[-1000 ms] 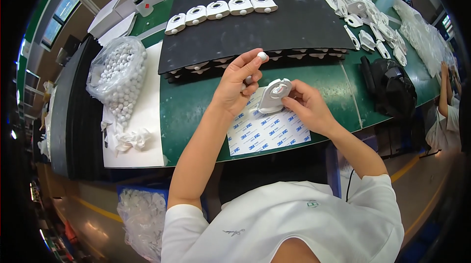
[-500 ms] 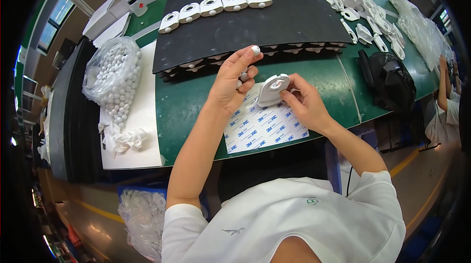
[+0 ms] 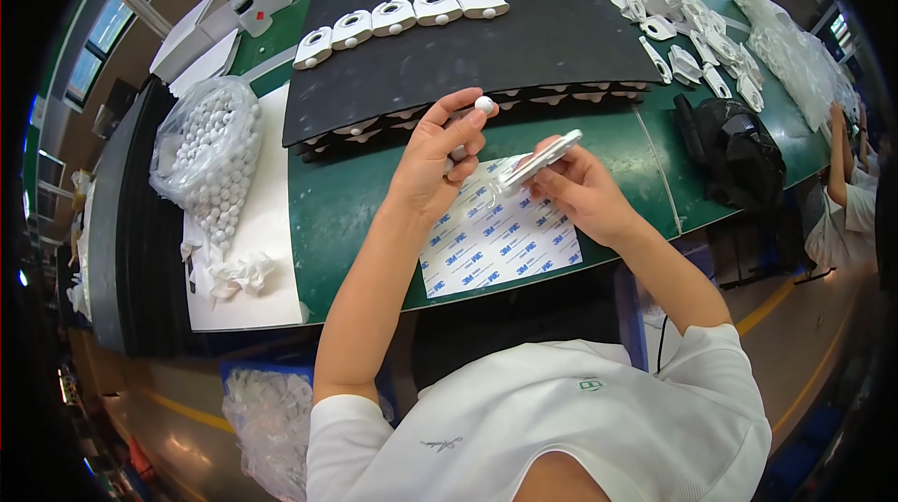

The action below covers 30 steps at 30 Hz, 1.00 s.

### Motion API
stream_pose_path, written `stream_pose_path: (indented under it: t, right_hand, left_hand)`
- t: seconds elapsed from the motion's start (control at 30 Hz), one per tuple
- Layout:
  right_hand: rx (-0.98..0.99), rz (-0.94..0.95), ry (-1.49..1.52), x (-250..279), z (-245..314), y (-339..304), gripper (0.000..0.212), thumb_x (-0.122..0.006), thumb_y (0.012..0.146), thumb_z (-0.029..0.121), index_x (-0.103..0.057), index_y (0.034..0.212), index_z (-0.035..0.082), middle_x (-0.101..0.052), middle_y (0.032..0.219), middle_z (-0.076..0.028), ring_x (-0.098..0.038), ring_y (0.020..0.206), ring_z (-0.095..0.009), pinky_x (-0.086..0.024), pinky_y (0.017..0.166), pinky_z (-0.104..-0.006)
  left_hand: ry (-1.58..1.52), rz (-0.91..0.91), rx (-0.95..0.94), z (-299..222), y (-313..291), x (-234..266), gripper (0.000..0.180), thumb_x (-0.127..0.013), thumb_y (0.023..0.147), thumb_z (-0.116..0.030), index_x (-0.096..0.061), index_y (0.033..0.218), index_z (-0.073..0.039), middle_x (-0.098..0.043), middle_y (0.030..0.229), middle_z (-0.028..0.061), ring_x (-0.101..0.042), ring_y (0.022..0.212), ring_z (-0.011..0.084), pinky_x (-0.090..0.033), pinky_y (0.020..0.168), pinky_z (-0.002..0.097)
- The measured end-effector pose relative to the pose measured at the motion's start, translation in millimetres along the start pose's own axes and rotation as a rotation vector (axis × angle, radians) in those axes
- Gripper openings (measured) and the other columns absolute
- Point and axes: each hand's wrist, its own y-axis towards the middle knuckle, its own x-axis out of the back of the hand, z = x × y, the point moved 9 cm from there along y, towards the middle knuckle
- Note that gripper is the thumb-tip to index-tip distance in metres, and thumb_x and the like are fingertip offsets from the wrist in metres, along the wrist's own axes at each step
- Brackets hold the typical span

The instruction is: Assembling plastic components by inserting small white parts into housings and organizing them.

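Observation:
Between the thumb and forefinger of my left hand [image 3: 438, 151] is a small white ball [image 3: 484, 104]. More white balls [image 3: 457, 154] are tucked under that hand's curled fingers. My right hand [image 3: 589, 198] grips a flat white plastic part [image 3: 541, 162], turned nearly edge-on, its lower end pointing toward my left hand. The two hands are close but apart. Below them a sheet of printed white backing paper [image 3: 500, 245] lies on the green table [image 3: 346, 221]. Beyond, a row of similar white parts [image 3: 393, 15], each with a ball at its front, sits on a black foam sheet [image 3: 449, 58].
At left, a clear bag of white balls [image 3: 210, 151] rests on a white board [image 3: 271, 301] beside crumpled tissue [image 3: 238, 277]. Loose white parts [image 3: 687, 15] are heaped at the far right, near a black bag [image 3: 734, 151]. Another person's arm [image 3: 839, 165] shows at the right edge.
My right hand has tilted the white plastic part from showing its face to nearly edge-on. The left hand keeps its ball, slightly lower. The whole view has shifted a little.

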Motion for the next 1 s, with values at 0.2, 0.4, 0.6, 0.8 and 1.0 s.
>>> stream_pose_path:
  t: [0.2, 0.4, 0.6, 0.8, 1.0]
  right_hand:
    - [-0.083, 0.114, 0.552, 2.5, -0.4, 1.5, 0.013, -0.052, 0.088, 0.008, -0.048, 0.101, 0.011, -0.054, 0.102, -0.002, -0.052, 0.097, -0.012, -0.044, 0.083, -0.0265]
    - [0.103, 0.168, 0.41, 19.0, 26.5, 10.8, 0.021, -0.061, 0.082, 0.006, -0.048, 0.098, 0.011, -0.054, 0.105, -0.006, -0.052, 0.101, -0.015, -0.045, 0.086, -0.0291]
    - [0.886, 0.093, -0.806, 7.2, 103.5, -5.1, 0.023, -0.074, 0.059, 0.001, -0.056, 0.072, 0.009, -0.063, 0.098, -0.008, -0.056, 0.095, -0.025, -0.047, 0.079, -0.0322]
    - [1.117, 0.122, -1.074, -15.3, 106.6, -18.5, 0.025, -0.07, 0.053, -0.004, -0.056, 0.07, 0.008, -0.063, 0.098, -0.006, -0.056, 0.094, -0.027, -0.049, 0.078, -0.0346]
    - [0.604, 0.025, -0.203, 25.5, 71.2, 19.0, 0.017, -0.059, 0.083, 0.005, -0.049, 0.096, 0.005, -0.059, 0.099, -0.012, -0.055, 0.096, -0.02, -0.044, 0.085, -0.0302]
  left_hand:
    - [0.097, 0.028, 0.027, 1.2, -2.5, -5.1, 0.023, -0.063, 0.082, -0.013, -0.056, 0.104, -0.008, -0.057, 0.096, 0.0042, -0.039, 0.058, 0.0031, -0.024, 0.038, 0.0141]
    - [0.123, 0.0, 0.069, 5.1, -4.7, -10.2, 0.023, -0.063, 0.082, -0.018, -0.058, 0.1, -0.005, -0.058, 0.086, 0.002, -0.04, 0.055, 0.0024, -0.024, 0.039, 0.0136]
    - [0.143, -0.014, 0.061, 4.8, -3.6, -4.7, 0.029, -0.061, 0.083, -0.011, -0.055, 0.111, -0.006, -0.058, 0.096, 0.0037, -0.039, 0.057, 0.002, -0.025, 0.039, 0.0127]
    - [0.13, -0.033, 0.051, 1.5, -4.4, -8.8, 0.033, -0.061, 0.083, -0.009, -0.053, 0.115, -0.006, -0.058, 0.097, 0.0016, -0.039, 0.059, 0.0022, -0.025, 0.039, 0.0135]
    - [0.203, -0.025, 0.08, 5.6, -4.6, -10.2, 0.031, -0.062, 0.082, -0.012, -0.055, 0.112, -0.004, -0.054, 0.075, -0.0013, -0.039, 0.057, 0.0025, -0.024, 0.039, 0.0136]
